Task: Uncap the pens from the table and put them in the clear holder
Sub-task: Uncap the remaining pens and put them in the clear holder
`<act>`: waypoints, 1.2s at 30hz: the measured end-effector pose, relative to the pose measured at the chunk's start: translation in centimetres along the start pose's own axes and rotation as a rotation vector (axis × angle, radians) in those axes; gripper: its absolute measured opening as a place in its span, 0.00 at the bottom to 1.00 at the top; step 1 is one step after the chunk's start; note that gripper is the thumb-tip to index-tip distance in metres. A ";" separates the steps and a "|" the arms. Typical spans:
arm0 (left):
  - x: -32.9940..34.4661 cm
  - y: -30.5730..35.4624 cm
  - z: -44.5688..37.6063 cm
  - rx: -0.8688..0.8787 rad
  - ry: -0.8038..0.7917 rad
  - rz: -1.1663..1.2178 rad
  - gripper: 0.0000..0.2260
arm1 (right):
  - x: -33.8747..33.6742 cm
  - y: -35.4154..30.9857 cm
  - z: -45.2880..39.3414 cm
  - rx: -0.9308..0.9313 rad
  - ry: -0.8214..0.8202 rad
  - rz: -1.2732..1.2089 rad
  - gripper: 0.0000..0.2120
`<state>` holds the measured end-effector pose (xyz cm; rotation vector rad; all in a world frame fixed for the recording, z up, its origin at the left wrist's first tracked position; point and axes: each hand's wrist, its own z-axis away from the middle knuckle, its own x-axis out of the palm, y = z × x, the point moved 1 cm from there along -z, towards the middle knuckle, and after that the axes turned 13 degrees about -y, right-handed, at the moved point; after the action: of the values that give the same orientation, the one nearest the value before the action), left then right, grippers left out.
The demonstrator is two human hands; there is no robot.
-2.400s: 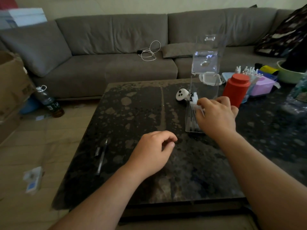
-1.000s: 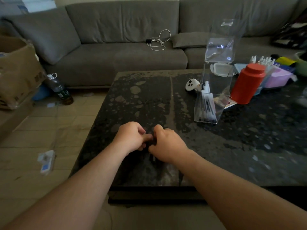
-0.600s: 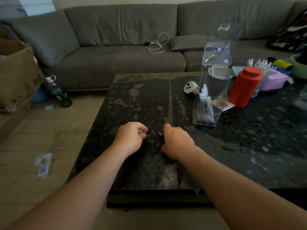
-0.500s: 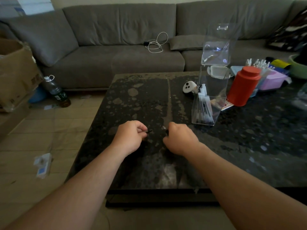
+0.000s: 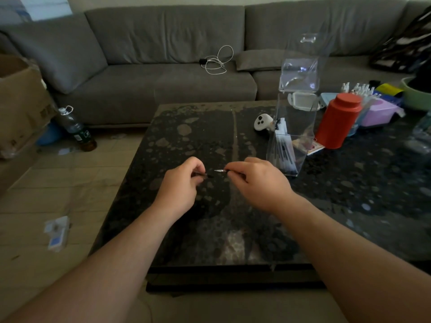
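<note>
Above the dark speckled table (image 5: 210, 229), my right hand (image 5: 258, 183) pinches a pen (image 5: 220, 170); only its bare silver tip shows, pointing left. My left hand (image 5: 182, 183) is closed on the dark pen cap (image 5: 201, 175), a short gap away from the tip. The tall clear holder (image 5: 291, 136) stands upright to the right of my right hand, its lid flipped up. Several pens lean inside it.
A white controller (image 5: 262, 122) lies left of the holder. A red canister (image 5: 338, 120), a purple tray (image 5: 382, 113) and a green bowl (image 5: 415, 94) crowd the table's back right. A grey sofa (image 5: 163, 66) runs behind. A bottle (image 5: 77, 129) and cardboard box (image 5: 21, 103) stand on the floor left.
My hands met over the pen, then pulled apart. The cap has come off into my left hand and the pen's tip is now bare in my right.
</note>
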<state>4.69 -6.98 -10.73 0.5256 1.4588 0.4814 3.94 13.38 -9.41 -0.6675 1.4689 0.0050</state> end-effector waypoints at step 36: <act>-1.3 2.0 1.7 0.123 -0.067 0.101 0.09 | 1.1 -1.6 0.3 -0.013 0.037 0.069 0.13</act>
<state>6.31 -6.27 -8.38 0.7101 1.4081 0.4514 5.01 11.73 -9.76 -0.6306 1.5277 0.0557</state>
